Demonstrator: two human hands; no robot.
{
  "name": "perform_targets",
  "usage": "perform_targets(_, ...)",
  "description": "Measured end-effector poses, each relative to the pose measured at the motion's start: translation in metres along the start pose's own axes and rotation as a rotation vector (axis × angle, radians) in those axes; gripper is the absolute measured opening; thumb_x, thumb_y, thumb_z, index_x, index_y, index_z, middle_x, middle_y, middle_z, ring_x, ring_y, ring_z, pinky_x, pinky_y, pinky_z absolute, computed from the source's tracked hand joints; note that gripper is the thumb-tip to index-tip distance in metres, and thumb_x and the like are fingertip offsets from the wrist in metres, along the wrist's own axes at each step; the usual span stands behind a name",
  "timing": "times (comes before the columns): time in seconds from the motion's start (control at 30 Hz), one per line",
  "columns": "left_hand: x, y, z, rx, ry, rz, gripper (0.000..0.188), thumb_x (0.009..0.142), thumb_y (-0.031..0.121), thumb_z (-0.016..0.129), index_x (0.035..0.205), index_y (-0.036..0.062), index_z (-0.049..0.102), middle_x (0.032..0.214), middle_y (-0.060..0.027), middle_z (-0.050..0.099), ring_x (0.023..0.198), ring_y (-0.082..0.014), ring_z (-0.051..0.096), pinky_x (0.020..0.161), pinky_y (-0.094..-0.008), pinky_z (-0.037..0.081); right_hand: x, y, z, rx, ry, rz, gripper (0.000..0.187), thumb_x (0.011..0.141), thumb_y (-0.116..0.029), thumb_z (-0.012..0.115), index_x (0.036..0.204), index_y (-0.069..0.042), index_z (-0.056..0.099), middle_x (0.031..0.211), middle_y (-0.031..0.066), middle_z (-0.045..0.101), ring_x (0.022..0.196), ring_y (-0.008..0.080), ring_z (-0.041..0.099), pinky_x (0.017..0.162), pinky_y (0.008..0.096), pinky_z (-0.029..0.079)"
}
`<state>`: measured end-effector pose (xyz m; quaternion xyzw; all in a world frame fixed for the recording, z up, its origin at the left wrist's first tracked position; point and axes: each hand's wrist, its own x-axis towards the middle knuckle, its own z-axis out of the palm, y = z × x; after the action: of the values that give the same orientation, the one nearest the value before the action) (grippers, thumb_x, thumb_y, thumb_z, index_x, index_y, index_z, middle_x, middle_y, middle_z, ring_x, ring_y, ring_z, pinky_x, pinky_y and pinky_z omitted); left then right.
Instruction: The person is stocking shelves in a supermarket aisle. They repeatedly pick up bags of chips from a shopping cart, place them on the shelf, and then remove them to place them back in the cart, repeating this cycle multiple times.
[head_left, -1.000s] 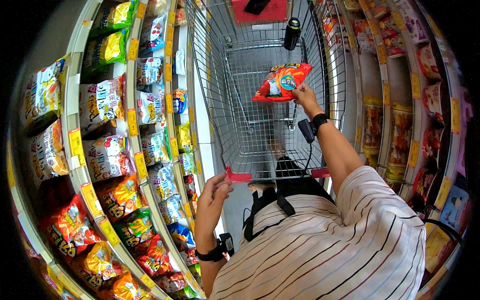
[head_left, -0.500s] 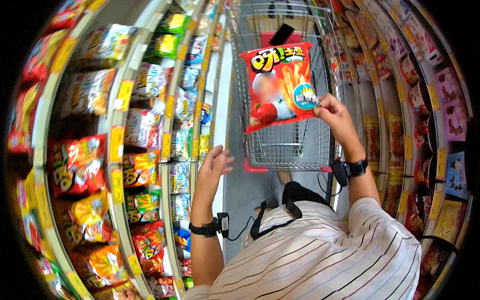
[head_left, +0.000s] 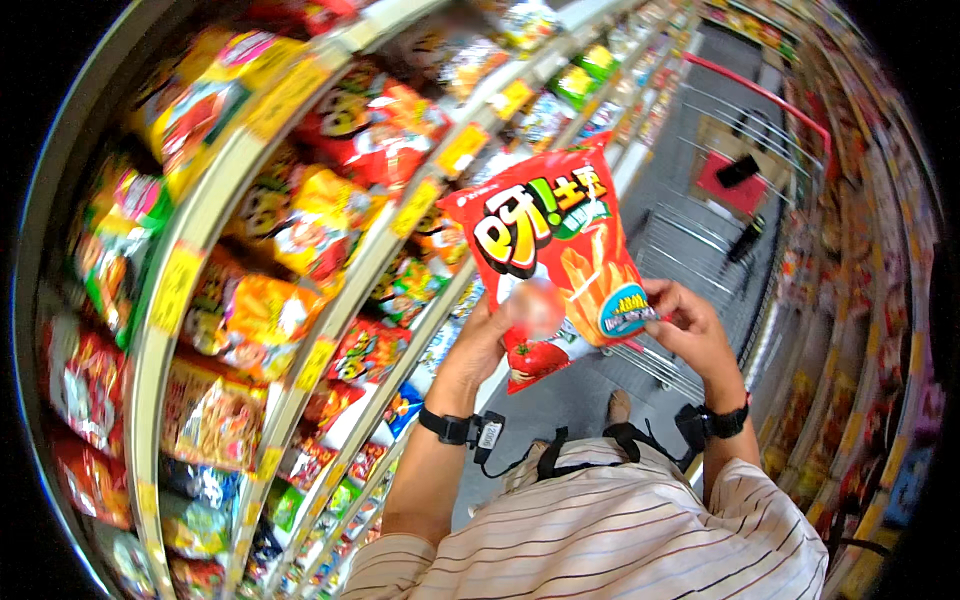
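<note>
A red bag of potato snacks (head_left: 590,250), with pictures of fries and a tomato on its front, is held up between my two hands. My right hand (head_left: 692,325) pinches its lower right edge between thumb and fingers. At the lower left edge is my left hand (head_left: 485,338), closed on the bag, with its fingers partly hidden behind it. Past the bag stands a wire shopping cart (head_left: 680,225) with a red handle bar; a flat brown box (head_left: 700,150) and dark items lie in it.
Shelves with yellow price tags (head_left: 410,207) rise close on my left, full of snack bags, among them orange ones (head_left: 320,225) and a red one (head_left: 375,125). More stocked shelves (head_left: 850,330) line the right side. Grey floor (head_left: 570,410) shows between my feet and the cart.
My view has turned toward the left shelves, and the cart now appears further right. The bag has come nearer to me. My left hand, free before, has taken hold of its left edge.
</note>
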<state>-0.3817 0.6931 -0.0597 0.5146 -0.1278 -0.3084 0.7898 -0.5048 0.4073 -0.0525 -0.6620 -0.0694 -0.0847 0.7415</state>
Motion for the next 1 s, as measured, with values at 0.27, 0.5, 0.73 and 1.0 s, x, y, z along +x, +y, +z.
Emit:
perform_targets(0.27, -0.06, 0.036, -0.009, 0.084, 0.078, 0.289, 0.057, 0.092, 0.028, 0.074, 0.135, 0.0035, 0.048, 0.115, -0.0086, 0.067, 0.103, -0.0181, 0.066, 0.095, -0.035, 0.053, 0.049, -0.023, 0.049, 0.138, -0.283, 0.018, 0.096, 0.076, -0.031, 0.085, 0.15, 0.002, 0.033, 0.145, 0.0148, 0.05, 0.131, 0.0231, 0.052, 0.111, 0.0383, 0.041)
perform_targets(0.5, -0.128, 0.11, 0.005, 0.407, 0.417, 0.47, 0.084, 0.091, 0.033, 0.075, 0.155, 0.0028, 0.029, 0.145, -0.0095, 0.051, 0.13, -0.0177, 0.05, 0.109, -0.0359, 0.041, 0.09, -0.04, 0.111, 0.37, -0.5, 0.133, 0.094, 0.074, -0.018, 0.082, 0.15, 0.005, 0.032, 0.138, 0.0141, 0.056, 0.122, 0.0211, 0.059, 0.103, 0.035, 0.047)
perform_targets(0.73, -0.169, 0.155, 0.026, 0.577, 0.457, 0.574, 0.097, 0.09, 0.045, 0.075, 0.158, 0.0031, 0.02, 0.15, -0.0131, 0.043, 0.135, -0.0196, 0.044, 0.113, -0.0371, 0.038, 0.12, -0.05, 0.155, 0.518, -0.677, 0.107, 0.087, 0.079, -0.024, 0.081, 0.148, 0.003, 0.037, 0.135, 0.0112, 0.059, 0.118, 0.0191, 0.061, 0.1, 0.0347, 0.05)
perform_targets(1.0, -0.196, 0.181, 0.048, 0.928, 0.691, 0.575, 0.101, 0.087, 0.05, 0.077, 0.156, 0.0002, 0.021, 0.149, -0.0197, 0.044, 0.136, -0.0257, 0.046, 0.114, -0.0392, 0.037, 0.112, -0.086, 0.185, 0.407, -0.653, -0.056, 0.057, 0.087, -0.022, 0.071, 0.134, 0.002, 0.051, 0.121, 0.0099, 0.065, 0.105, 0.0168, 0.064, 0.093, 0.0327, 0.052)
